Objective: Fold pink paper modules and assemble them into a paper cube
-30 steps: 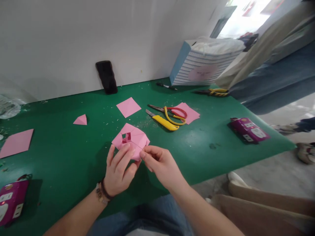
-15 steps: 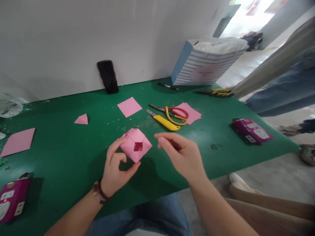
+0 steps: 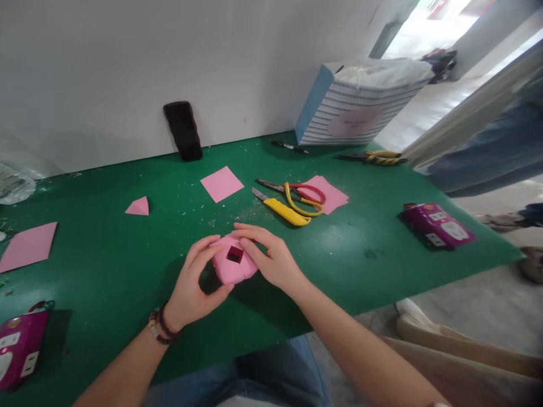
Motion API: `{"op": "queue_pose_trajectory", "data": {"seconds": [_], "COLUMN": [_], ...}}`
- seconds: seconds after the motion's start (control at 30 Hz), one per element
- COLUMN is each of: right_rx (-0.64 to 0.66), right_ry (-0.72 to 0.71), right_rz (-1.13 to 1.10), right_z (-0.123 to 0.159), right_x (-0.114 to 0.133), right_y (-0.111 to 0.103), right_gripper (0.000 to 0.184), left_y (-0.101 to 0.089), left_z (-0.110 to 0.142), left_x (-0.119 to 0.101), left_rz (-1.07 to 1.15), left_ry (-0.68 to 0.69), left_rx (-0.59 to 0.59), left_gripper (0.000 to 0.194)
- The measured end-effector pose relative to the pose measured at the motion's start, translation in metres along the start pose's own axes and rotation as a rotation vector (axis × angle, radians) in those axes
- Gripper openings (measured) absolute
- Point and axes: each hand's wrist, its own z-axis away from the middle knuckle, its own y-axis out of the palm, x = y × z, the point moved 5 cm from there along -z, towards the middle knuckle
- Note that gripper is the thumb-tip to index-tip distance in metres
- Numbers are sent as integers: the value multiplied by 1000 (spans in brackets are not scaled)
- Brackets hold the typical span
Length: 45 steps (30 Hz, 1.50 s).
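Observation:
A folded pink origami paper shape [image 3: 229, 274], boxy with a square opening on its upper face, is held between both hands just above the green table. My left hand [image 3: 193, 282] grips it from the left, thumb at the near edge and fingers along the upper left. On the right, my right hand [image 3: 269, 254] pinches its upper right edge with thumb and fingers. The shape's underside is hidden. Beyond the hands lie a yellow utility knife [image 3: 284, 210], scissors [image 3: 303, 198] with red and yellow handles, and a pink paper square [image 3: 222, 184].
Pink sheets [image 3: 333, 195] lie under the scissors. A small folded pink piece [image 3: 138, 206] and a pink sheet [image 3: 27, 246] are at left. A phone [image 3: 183, 130] leans on the wall. Purple boxes [image 3: 439, 225] flank the table; a striped bag [image 3: 360, 110], pen [image 3: 289, 147] and pliers [image 3: 373, 157] stand behind.
My right hand has moved left and taken hold of the paper shape. The shape has turned, and its opening now points more upward; my left hand still holds it.

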Motion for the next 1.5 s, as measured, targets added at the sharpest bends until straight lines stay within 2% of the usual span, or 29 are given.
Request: {"op": "queue_pose_trajectory", "data": {"seconds": [0.1,0.2,0.27,0.37,0.53,0.63,0.7,0.77,0.9,1.07,1.17,1.33,1.5], "right_rx": [136,305,327,322,303,346,410,452,398,299,267,219,142], "right_ry": [-86,-145,-138,-128,-145,-162,-153,-138,-168,-131,-134,-137,-111], "right_rz": [-4,59,80,63,38,35,61,95,84,-85,-164,-190,-105], "right_z": [-1,-1,-1,-2,-2,0,3,6,5,1,1,4,8], "right_x": [2,3,2,1,-4,-8,-12,-15,-15,-10,-5,0,4], "right_y": [-11,-21,-25,-24,-21,-23,-23,-22,-15,-9,-9,-8,-9], "right_gripper": [33,61,63,53,50,70,89,97,88,86,81,69,62], "left_y": [-1,-1,-1,-1,1,1,1,1,3,3,4,7,11], "left_z": [0,1,1,0,-1,0,1,1,0,0,2,1,6], "left_x": [6,11,12,13,15,18,19,21,25,36,42,44,51], "left_rz": [46,112,129,132,137,161,175,155,176,499,679,822,803], "left_ry": [-36,-55,-46,-44,-41,-24,-12,-12,-81,-321,-449,-517,-553], "left_rx": [13,41,52,55,60,77,103,123,75,-94,-130,-108,-145], "left_gripper": [57,58,58,58,56,58,69,82,76,57,55,63,55]}}
